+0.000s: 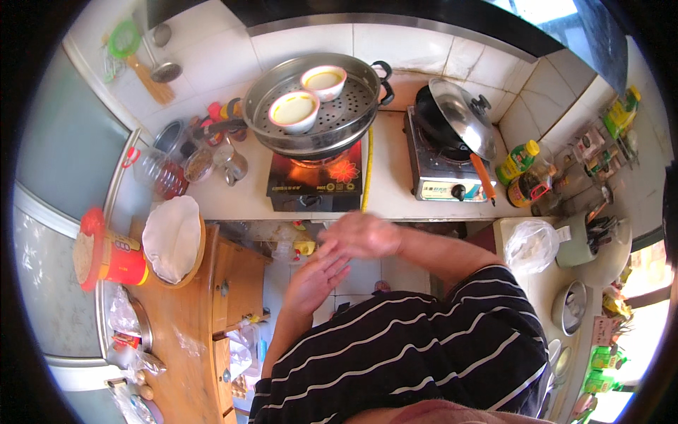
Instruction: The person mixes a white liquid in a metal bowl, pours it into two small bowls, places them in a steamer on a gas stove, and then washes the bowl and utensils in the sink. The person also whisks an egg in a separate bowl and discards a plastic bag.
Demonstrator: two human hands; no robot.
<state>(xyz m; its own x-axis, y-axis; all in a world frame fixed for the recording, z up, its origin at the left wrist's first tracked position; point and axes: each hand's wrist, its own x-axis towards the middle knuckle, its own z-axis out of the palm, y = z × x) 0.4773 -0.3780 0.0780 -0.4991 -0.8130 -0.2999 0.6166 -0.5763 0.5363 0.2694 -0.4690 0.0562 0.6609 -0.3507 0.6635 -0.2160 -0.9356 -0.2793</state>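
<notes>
My right hand point(363, 235), blurred by motion, is over my left hand point(314, 277) in front of the counter's edge; they touch or nearly touch. Nothing shows in either hand, and the left fingers are extended and slightly apart. Beyond them a metal steamer pan point(259, 135) with a perforated tray sits over an orange glow on a black gas stove point(318, 185). Two white bowls stand on the tray: a nearer bowl point(294, 112) and a farther bowl point(324, 83), both filled with something pale, yellowish at the rim.
To the right, a black wok point(431, 116) under a tilted metal lid point(463, 119) rests on a second gas stove point(450, 183). A yellow hose point(368, 175) runs between the stoves. Bottles point(519, 161) line the right wall. A cloth-lined basket point(175, 238) sits on the wooden cabinet point(183, 328) at left.
</notes>
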